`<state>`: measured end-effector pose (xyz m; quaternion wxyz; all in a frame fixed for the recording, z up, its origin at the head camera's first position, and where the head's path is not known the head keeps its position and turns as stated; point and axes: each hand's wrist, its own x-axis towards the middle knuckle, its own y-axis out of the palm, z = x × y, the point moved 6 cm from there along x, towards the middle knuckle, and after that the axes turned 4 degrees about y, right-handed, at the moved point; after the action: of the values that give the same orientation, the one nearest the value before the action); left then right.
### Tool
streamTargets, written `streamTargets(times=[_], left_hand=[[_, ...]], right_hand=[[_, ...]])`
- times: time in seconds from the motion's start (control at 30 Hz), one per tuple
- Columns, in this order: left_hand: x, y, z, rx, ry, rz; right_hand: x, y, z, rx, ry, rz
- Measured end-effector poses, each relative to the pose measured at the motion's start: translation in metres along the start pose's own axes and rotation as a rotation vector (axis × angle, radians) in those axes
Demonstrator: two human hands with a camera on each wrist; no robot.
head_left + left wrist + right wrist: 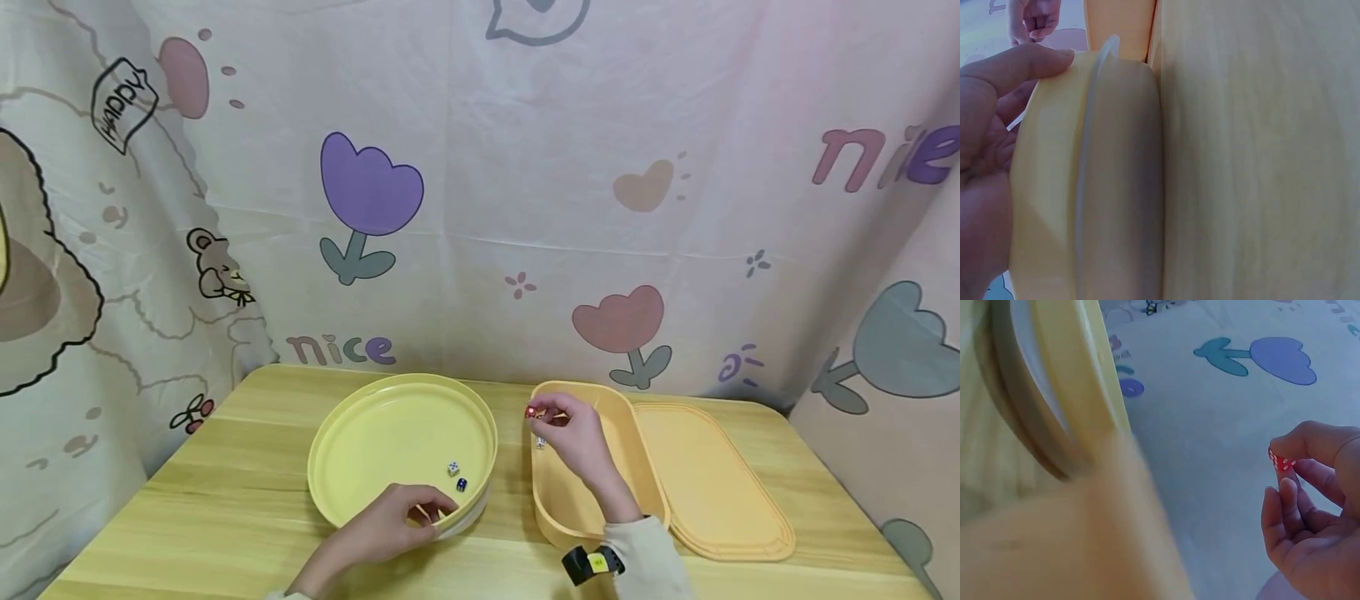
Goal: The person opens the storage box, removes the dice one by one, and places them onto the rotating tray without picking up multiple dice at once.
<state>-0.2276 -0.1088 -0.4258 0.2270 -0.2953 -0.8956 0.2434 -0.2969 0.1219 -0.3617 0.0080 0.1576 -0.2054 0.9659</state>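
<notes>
A red die [531, 412] with white pips is pinched between the thumb and fingers of my right hand [577, 437], above the far left part of an orange box [626, 417]. The right wrist view shows the same red die [1282, 460] at the fingertips. Just below that hand, a small white piece [540, 442], perhaps another die, shows near the box's left wall. My left hand [393, 521] grips the near rim of a round yellow tray [375, 433]; its thumb [1057, 61] lies on the outer rim. Inside the tray are a white die [453, 468] and a dark blue die [461, 484].
A flat orange lid [720, 483] lies right of the box on the wooden table [225, 500]. Under the tray's yellow rim runs a whitish band [1087, 144]. A printed curtain [480, 167] hangs behind the table and at both sides.
</notes>
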Motion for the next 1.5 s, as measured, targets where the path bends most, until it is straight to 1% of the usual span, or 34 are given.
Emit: streamTargets(times=[0.17, 0.37, 0.47, 0.67, 1.03, 1.27, 1.5], left_hand=[[0.003, 0.0, -0.002, 0.006, -0.008, 0.001], [0.003, -0.002, -0.001, 0.002, -0.008, -0.006], [0.002, -0.002, 0.0, -0.003, -0.011, -0.002], [0.001, -0.002, 0.001, -0.01, -0.017, -0.008], [0.002, -0.002, 0.0, -0.012, -0.009, -0.006], [0.002, -0.002, 0.0, -0.012, -0.012, -0.002], [0.002, -0.002, -0.001, -0.015, -0.011, 0.003]], right_hand=[[-0.001, 0.007, -0.006, 0.023, 0.027, 0.016], [-0.002, 0.015, -0.005, 0.045, 0.021, 0.036], [-0.004, 0.021, -0.005, 0.027, 0.014, 0.062], [-0.008, 0.04, -0.003, -0.048, -0.035, 0.15], [-0.021, 0.068, 0.003, -0.028, -0.098, 0.244], [-0.024, 0.07, 0.006, -0.034, -0.11, 0.251], [-0.023, 0.069, 0.004, -0.059, -0.091, 0.25]])
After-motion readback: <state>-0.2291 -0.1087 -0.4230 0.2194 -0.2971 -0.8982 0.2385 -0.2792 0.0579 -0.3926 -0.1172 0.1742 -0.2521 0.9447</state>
